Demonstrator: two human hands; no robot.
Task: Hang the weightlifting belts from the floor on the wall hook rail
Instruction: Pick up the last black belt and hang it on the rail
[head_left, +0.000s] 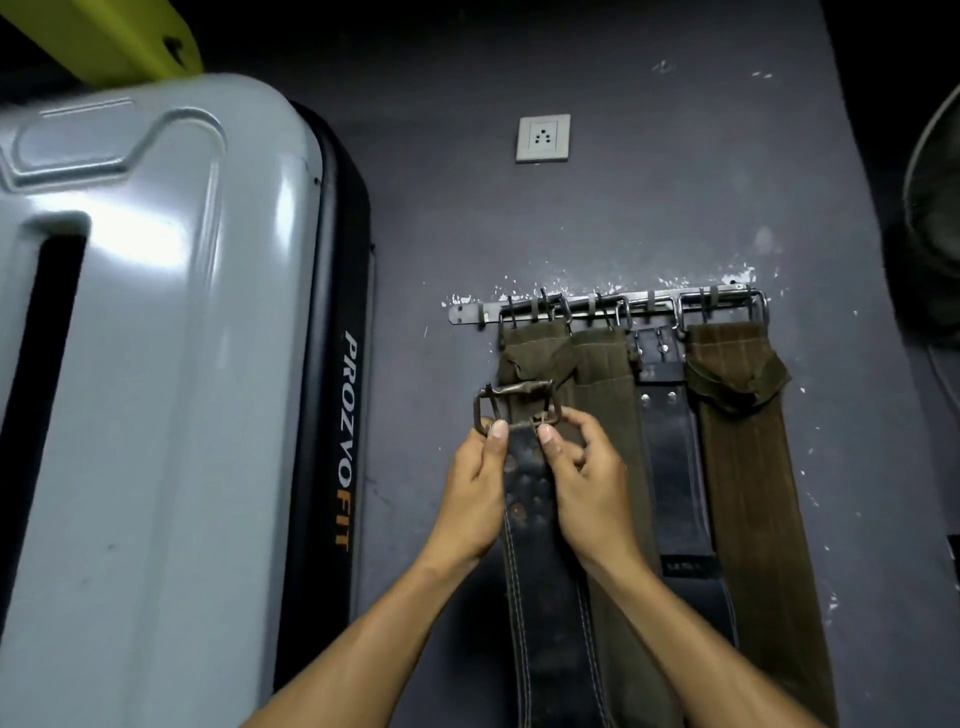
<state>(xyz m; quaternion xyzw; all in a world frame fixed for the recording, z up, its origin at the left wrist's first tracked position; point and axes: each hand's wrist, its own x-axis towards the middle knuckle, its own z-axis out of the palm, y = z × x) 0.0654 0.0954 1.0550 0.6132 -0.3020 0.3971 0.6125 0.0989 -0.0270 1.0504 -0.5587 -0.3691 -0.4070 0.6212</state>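
Black leather belt is held up before the wall, just below the hook rail, its buckle end pinched by left hand and right hand; four belts are hung there already

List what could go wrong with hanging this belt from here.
1. The rail looks crowded: four belts hang there, so the buckle may snag a neighbour or miss a hook.
2. Both hands pinch the black belt only near the buckle, which is below the rail; its long tail could swing.
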